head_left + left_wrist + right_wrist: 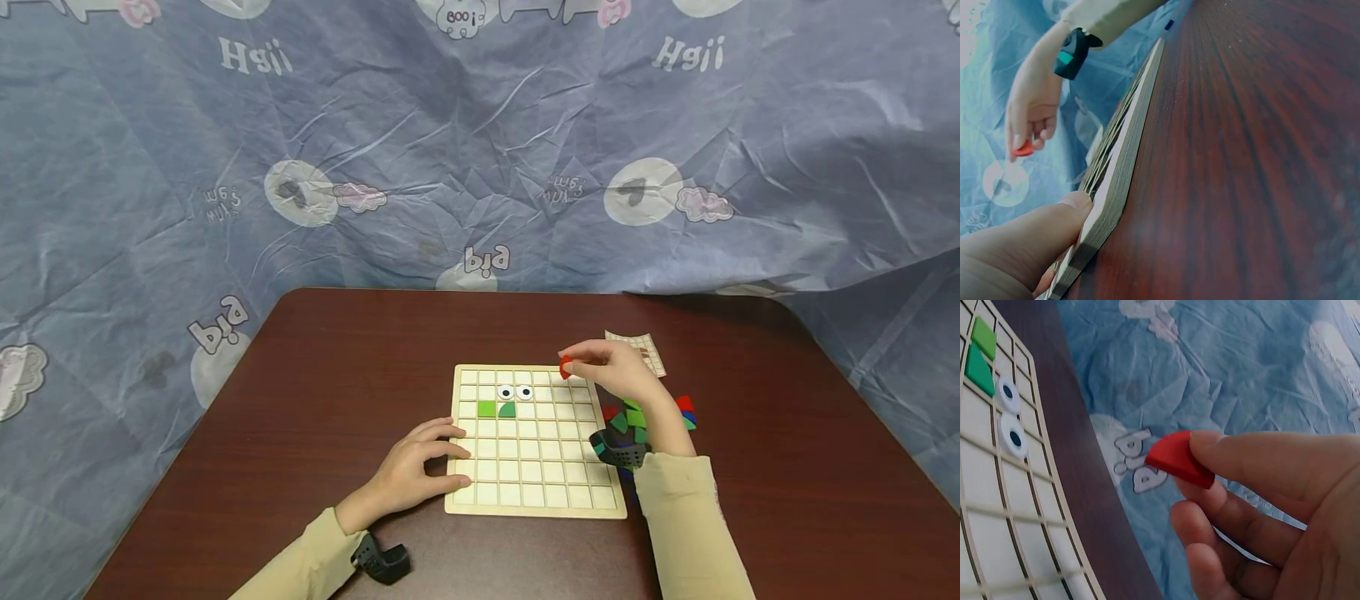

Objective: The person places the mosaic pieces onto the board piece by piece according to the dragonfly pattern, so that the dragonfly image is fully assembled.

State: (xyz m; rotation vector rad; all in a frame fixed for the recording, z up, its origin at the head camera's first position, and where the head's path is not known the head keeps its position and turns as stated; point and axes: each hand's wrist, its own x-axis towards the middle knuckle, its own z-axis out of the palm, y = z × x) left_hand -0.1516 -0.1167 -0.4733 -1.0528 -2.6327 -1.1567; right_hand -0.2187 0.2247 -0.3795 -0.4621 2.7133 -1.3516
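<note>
Currently, right grip [619, 369] pinching red piece [1175, 456] near gridded board [531, 472]; left grip [409, 468] spread, touching board's edge.

- We count one grid board [532, 471] and one counter [345, 367].
- We see two eye pieces [524, 392].
- We have one light green square [487, 409], one dark green quarter-circle [508, 410] and one rounded red piece [1175, 456] above the board.
- We find one small card [654, 354].
- We count two black wrist devices [382, 561].
- We cannot number the heaped loose pieces [636, 418], partly covered.
</note>
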